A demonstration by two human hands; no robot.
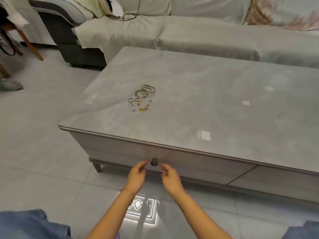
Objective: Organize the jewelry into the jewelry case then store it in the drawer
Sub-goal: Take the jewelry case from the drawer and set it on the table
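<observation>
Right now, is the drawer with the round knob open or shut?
Shut. The drawer front sits flush under the tabletop; neither hand touches its knob.

Your left hand [137, 175] and right hand [170, 176] hover with loosely curled fingers either side of the small round dark metal drawer knob [154, 162], not touching. Closed grey drawer [189, 163]. Silver-gold jewelry pile [142, 99] on the far grey marble tabletop [215, 104].

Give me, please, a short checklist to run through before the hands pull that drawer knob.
1. Drawer shut, knob in plain view: ok.
2. Left hand and right hand empty, flanking the knob: ok.
3. Knob gripped: not ok, neither hand touches it.
4. Jewelry lying away from the table edge: ok.
5. Jewelry case located: cannot tell, none in view.
</observation>
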